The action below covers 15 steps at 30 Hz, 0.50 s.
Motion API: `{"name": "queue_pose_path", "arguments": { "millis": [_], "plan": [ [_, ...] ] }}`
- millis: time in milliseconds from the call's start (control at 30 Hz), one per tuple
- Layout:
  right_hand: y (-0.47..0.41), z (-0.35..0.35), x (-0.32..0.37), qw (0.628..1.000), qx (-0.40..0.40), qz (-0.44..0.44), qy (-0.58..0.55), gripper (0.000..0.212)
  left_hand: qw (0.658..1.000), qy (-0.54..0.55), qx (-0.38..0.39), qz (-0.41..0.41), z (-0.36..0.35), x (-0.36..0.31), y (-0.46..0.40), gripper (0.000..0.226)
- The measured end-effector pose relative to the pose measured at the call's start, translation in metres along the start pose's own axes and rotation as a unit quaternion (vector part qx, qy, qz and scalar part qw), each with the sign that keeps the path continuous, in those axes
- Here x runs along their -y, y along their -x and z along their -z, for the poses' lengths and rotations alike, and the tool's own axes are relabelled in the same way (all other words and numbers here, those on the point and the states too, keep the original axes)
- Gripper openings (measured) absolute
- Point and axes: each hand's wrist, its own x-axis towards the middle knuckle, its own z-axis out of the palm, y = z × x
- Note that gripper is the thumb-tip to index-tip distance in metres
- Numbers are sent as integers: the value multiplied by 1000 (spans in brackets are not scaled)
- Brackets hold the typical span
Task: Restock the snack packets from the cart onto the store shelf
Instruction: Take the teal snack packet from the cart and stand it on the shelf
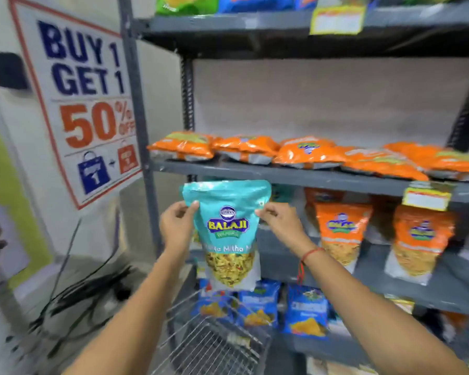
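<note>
A teal Balaji snack packet [228, 231] hangs upright in front of the grey store shelf [282, 175], at the left end of its middle tier. My left hand [176, 226] pinches the packet's left upper edge and my right hand [280, 221] pinches its right upper edge. Below my forearms lies the wire cart [217, 345]; its inside is mostly hidden. Orange packets [341, 234] stand upright on the tier to the right of the teal packet.
Orange packets [309, 154] lie flat on the tier above. Blue packets [305, 312] stand on the lower tier. A "Buy 1 Get 1" poster [87, 98] hangs on the left wall. Black cables [79, 299] trail on the floor at left. Yellow price tags [427, 198] hang from shelf edges.
</note>
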Motion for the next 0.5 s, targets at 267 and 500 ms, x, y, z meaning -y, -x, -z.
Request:
{"name": "queue_pose_path", "arguments": {
  "millis": [267,500],
  "plan": [
    [-34,107,44,991,-115,2,-75,32,993,5,98,-66,-70,-111,-34,29],
    [-32,130,39,983,-143,-9,-112,34,990,20,126,-55,-95,-128,-31,16]
  ]
}}
